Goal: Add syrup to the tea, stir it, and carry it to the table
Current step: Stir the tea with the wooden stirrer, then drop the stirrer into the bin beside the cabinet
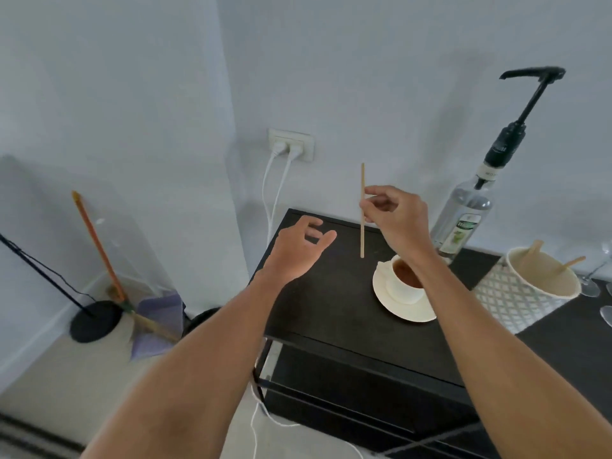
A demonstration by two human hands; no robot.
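Observation:
A white cup of brown tea (402, 283) stands on a white saucer (414, 314) on the black sideboard (331, 309). My right hand (395, 217) pinches a thin wooden stir stick (362, 180) upright, above and left of the cup, its lower tip above the sideboard top. My right forearm crosses over part of the cup. My left hand (298, 251) hovers open over the sideboard's left end, holding nothing. The clear syrup bottle (463, 220) with a black pump (530, 104) stands behind the cup near the wall.
A patterned white container (523, 293) with more wooden sticks sits right of the saucer, and glasses (596, 279) stand at the right edge. White cables hang from a wall socket (291, 145). A broom (99, 250) and a black stand base (94, 321) are on the floor at left.

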